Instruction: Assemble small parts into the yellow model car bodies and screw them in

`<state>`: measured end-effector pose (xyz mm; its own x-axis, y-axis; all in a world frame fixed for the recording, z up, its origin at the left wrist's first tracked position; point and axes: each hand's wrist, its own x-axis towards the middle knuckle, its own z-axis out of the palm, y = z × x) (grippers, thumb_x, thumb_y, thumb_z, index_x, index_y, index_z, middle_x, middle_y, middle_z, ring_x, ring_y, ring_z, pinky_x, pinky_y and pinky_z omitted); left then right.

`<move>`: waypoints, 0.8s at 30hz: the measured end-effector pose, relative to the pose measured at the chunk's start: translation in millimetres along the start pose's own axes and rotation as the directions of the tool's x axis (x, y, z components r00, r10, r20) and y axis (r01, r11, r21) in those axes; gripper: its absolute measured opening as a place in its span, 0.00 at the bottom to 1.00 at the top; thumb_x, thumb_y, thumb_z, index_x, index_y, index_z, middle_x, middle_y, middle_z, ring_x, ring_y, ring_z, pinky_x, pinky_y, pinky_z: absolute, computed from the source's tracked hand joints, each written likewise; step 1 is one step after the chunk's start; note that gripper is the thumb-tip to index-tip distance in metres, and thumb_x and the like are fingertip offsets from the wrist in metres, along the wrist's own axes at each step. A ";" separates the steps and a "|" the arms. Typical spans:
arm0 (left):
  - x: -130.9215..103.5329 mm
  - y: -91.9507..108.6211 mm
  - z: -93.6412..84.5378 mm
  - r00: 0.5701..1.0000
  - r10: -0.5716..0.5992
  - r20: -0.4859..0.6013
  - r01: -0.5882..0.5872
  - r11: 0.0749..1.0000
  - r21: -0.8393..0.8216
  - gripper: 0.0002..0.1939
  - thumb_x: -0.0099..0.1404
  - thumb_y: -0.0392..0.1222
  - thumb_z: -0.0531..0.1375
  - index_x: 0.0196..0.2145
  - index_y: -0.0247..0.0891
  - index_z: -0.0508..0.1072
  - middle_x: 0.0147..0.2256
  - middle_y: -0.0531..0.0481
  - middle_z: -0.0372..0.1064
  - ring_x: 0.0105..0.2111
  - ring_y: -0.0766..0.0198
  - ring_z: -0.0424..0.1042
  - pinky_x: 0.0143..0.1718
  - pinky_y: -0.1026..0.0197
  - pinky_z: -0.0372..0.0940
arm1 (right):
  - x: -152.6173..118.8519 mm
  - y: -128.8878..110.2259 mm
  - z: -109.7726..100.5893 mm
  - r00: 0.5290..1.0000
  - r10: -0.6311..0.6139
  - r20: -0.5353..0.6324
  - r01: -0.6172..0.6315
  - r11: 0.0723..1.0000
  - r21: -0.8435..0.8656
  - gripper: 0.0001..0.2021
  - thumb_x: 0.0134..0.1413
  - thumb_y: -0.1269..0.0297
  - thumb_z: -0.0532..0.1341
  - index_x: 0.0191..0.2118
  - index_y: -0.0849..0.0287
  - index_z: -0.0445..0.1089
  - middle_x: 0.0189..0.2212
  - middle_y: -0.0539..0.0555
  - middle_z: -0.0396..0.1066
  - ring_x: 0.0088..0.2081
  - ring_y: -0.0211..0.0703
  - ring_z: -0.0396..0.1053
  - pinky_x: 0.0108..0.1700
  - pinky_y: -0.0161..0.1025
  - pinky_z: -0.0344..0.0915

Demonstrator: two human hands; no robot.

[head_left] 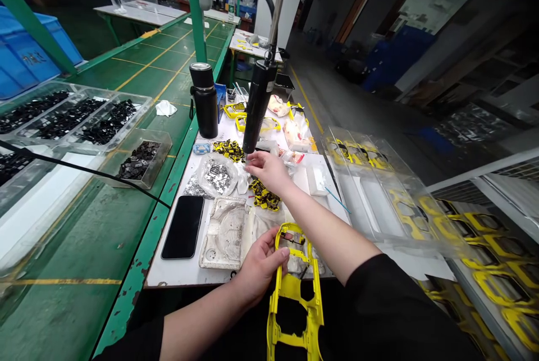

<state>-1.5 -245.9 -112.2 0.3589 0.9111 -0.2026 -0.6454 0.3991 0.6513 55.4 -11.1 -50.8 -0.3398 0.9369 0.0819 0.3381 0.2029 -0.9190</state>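
Observation:
My left hand (263,260) grips the upper part of a long yellow plastic frame (290,287), thumb on top, near the table's front edge. The frame has several openings, and its lower end hangs over my lap. My right hand (269,170) reaches forward to the tip of a black electric screwdriver (257,97) hanging upright. Its fingertips are pinched together just below the tip; whatever is between them is too small to tell. Close to that hand lie a pile of small yellow-and-black parts (266,195) and a plastic bag of small metal pieces (219,176).
A dirty white moulded fixture (223,234) and a black phone (183,227) lie on the table. Behind stands a black flask (204,103). Bins of black parts (143,161) are on the green bench at left; clear trays with yellow frames (404,209) stand at right.

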 end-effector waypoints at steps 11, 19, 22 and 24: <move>0.0 -1.0 1.7 0.999 -0.002 -0.040 0.001 0.999 -0.038 0.32 0.66 0.52 0.78 0.63 0.43 0.76 0.60 0.43 0.72 0.27 0.75 0.64 0.27 0.63 0.58 | -35.2 -44.0 4.4 0.980 -0.122 0.157 0.087 0.973 0.212 0.13 0.64 0.63 0.73 0.53 0.54 0.83 0.47 0.54 0.86 0.53 0.51 0.85 0.60 0.48 0.80; 0.0 0.5 1.6 1.000 -0.003 -0.028 0.002 0.999 -0.047 0.29 0.66 0.50 0.78 0.61 0.43 0.77 0.60 0.45 0.73 0.26 0.75 0.64 0.29 0.62 0.59 | -59.3 -71.6 -0.2 0.972 -0.205 0.116 0.193 0.975 0.109 0.09 0.69 0.62 0.72 0.52 0.50 0.86 0.46 0.51 0.87 0.51 0.54 0.85 0.58 0.50 0.78; 0.4 0.7 2.3 1.000 0.008 -0.027 -0.009 0.999 -0.039 0.29 0.66 0.50 0.77 0.61 0.43 0.77 0.61 0.44 0.73 0.27 0.75 0.63 0.29 0.62 0.60 | -64.1 -70.7 1.2 0.970 -0.197 0.145 0.174 0.973 0.154 0.10 0.70 0.59 0.71 0.54 0.48 0.86 0.48 0.51 0.86 0.52 0.55 0.84 0.60 0.52 0.78; 0.3 0.9 2.8 0.999 0.010 -0.031 -0.011 0.999 -0.037 0.31 0.66 0.51 0.78 0.62 0.42 0.76 0.61 0.43 0.73 0.27 0.74 0.63 0.29 0.62 0.60 | -66.9 -67.8 3.2 0.971 -0.181 0.157 0.152 0.972 0.181 0.10 0.70 0.57 0.71 0.53 0.48 0.86 0.48 0.52 0.86 0.53 0.55 0.84 0.61 0.52 0.78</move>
<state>-0.1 -245.6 -109.6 0.3312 0.9179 -0.2188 -0.6737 0.3923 0.6263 52.4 -88.4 4.8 -0.5286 0.8284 0.1851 0.1183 0.2878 -0.9503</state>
